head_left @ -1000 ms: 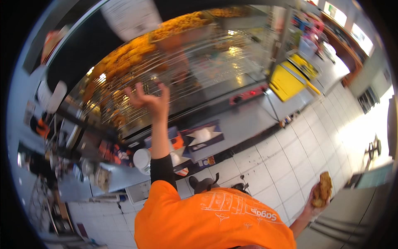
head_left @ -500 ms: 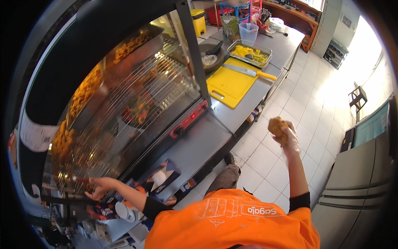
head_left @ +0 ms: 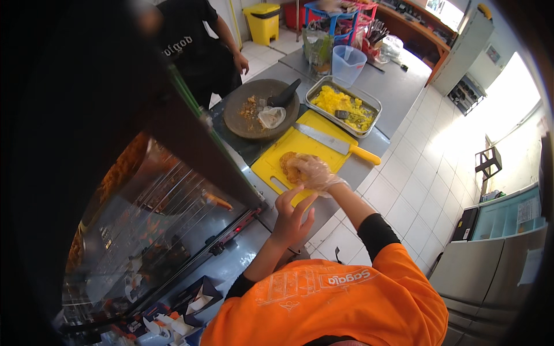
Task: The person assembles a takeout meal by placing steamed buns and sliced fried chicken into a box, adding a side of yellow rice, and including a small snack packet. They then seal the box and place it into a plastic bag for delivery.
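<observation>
A golden fried chicken piece rests on the yellow cutting board. My right hand, in a clear plastic glove, grips it from above, partly covering it. Just in front of the board's near edge hovers my left hand, bare and empty with its fingers spread. Behind the right hand, a large knife with a yellow handle lies across the board, its grip sticking out past the right side.
Left of me stands a glass-fronted warmer with wire racks. Beyond the board are a stone mortar with a black pestle and a metal tray of yellow food. A person in black stands behind the counter.
My right hand has brought the fried chicken left and down onto the cutting board. My left hand has moved from the warmer to beside the board. A person in black has come into view.
</observation>
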The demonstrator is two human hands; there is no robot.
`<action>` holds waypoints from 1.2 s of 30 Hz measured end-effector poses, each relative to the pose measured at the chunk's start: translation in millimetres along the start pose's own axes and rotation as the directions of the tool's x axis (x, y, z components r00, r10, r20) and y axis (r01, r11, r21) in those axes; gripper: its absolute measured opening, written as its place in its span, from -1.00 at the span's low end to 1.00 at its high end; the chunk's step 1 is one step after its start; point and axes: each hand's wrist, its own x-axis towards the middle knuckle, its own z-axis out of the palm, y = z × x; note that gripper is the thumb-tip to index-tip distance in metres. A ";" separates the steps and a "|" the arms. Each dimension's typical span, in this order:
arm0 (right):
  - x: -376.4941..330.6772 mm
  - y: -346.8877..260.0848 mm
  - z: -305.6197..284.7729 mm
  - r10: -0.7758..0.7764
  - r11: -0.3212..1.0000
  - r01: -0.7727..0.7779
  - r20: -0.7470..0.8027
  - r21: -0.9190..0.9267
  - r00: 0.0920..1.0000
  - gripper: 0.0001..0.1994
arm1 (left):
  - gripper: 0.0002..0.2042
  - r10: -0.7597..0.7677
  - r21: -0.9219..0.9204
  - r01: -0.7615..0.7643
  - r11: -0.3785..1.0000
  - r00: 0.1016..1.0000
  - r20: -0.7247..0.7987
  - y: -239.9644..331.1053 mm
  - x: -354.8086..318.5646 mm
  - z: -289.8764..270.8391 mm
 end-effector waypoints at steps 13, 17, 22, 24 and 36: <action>23.6 72.6 -51.4 -0.326 0.945 0.325 0.018 0.035 0.945 -0.30 | -0.28 -0.792 0.158 0.779 0.607 0.610 0.035 -77.3 -1.3 96.5; -19.2 124.1 -84.3 0.103 0.995 -0.103 0.052 -0.007 0.993 -0.53 | -0.33 -0.871 0.114 0.873 0.474 0.484 -0.088 -59.1 1.4 108.3; -48.3 157.6 -94.8 0.172 0.980 -0.176 -0.047 -0.092 0.984 -0.58 | -0.37 -0.891 0.101 0.923 0.371 0.385 -0.240 -52.9 12.3 126.7; -40.5 164.5 -98.3 0.266 0.958 -0.245 0.137 -0.150 0.954 -0.55 | -0.39 -0.871 0.121 0.923 0.364 0.384 -0.305 -55.2 17.9 129.4; -33.1 198.6 -84.3 0.184 0.983 -0.165 0.347 -0.083 0.920 -0.44 | -0.56 -0.648 0.220 0.813 0.539 0.568 -0.508 -37.3 -26.1 154.4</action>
